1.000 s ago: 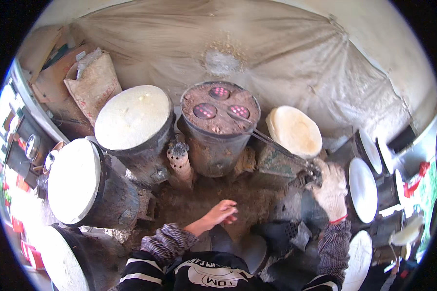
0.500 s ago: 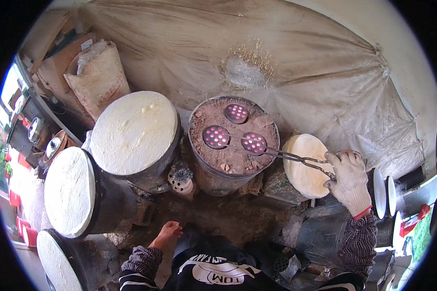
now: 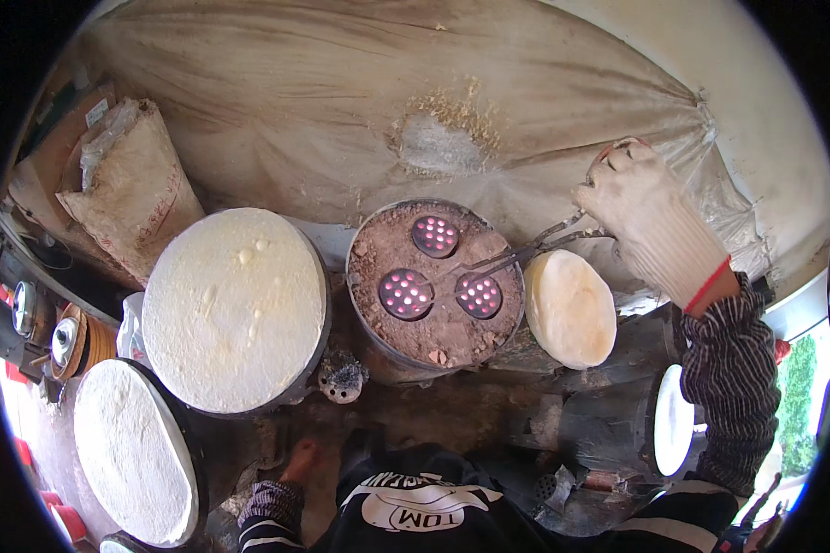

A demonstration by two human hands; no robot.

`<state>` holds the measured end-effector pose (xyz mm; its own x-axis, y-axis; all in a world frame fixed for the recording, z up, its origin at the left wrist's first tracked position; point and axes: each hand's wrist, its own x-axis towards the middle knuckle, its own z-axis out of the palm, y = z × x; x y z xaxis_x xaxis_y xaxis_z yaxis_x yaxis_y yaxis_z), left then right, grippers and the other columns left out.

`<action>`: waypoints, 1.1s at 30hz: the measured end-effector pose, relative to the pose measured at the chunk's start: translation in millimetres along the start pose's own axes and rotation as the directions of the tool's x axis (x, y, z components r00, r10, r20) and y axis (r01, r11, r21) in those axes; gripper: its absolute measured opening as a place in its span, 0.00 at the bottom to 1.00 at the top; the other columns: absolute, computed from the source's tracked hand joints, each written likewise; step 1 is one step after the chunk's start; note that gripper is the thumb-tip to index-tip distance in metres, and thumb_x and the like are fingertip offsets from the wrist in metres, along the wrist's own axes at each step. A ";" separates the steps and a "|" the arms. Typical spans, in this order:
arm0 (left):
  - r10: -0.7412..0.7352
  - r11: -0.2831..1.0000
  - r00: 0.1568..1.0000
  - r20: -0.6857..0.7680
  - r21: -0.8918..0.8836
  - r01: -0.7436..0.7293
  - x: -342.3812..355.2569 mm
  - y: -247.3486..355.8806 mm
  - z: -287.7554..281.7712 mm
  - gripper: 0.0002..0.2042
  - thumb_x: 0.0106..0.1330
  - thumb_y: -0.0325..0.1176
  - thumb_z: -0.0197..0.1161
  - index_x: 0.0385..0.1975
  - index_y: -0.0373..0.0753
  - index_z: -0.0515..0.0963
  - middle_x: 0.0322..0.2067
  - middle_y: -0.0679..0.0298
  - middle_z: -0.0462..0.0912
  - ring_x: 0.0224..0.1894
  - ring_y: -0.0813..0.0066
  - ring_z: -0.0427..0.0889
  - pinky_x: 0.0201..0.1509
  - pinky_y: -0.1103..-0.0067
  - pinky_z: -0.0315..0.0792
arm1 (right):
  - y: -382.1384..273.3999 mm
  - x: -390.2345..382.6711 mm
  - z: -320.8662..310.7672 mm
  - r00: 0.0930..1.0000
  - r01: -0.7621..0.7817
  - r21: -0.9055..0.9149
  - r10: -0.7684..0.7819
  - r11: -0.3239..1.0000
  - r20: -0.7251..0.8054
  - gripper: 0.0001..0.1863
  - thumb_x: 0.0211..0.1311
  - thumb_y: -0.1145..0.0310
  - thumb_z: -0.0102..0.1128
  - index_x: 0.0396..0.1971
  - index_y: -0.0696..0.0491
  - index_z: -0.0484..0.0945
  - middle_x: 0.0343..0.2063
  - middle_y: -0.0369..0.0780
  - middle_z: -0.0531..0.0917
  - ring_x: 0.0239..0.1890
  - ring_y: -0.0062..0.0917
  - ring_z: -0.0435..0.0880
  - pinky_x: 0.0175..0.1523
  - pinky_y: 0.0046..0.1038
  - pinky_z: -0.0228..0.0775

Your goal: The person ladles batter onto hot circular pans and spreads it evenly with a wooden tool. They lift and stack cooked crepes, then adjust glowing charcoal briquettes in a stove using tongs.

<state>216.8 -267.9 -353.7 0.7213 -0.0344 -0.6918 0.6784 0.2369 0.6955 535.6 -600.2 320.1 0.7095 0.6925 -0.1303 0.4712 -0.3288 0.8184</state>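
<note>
While the right hand (image 3: 647, 205) grips tongs (image 3: 528, 250), the left hand (image 3: 301, 458) hangs low.

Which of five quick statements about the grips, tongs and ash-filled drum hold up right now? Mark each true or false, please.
1. The gloved right grip holds the tongs. True.
2. The left grip wears a glove too. False: it is bare.
3. The tongs extend over the ash-filled drum. True.
4. Glowing briquettes in that drum number five. False: three show.
5. The round disc just right of that drum is cream. True.
</note>
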 end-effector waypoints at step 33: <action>-0.126 0.952 0.989 -0.081 -0.289 0.098 0.8 -27.7 -10.0 0.12 0.69 0.38 0.51 0.49 0.43 0.69 0.43 0.58 0.77 0.43 0.61 0.82 0.40 0.68 0.76 | 63.4 50.2 -27.5 0.975 -0.183 0.002 0.181 0.983 -0.131 0.16 0.44 0.78 0.62 0.36 0.49 0.81 0.37 0.38 0.81 0.48 0.33 0.78 0.55 0.33 0.70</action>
<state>197.2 -264.8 -375.5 0.6162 0.0145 -0.7874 0.6764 0.5025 0.5385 586.7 -568.7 380.9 0.7081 0.6997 0.0949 0.3345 -0.4508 0.8276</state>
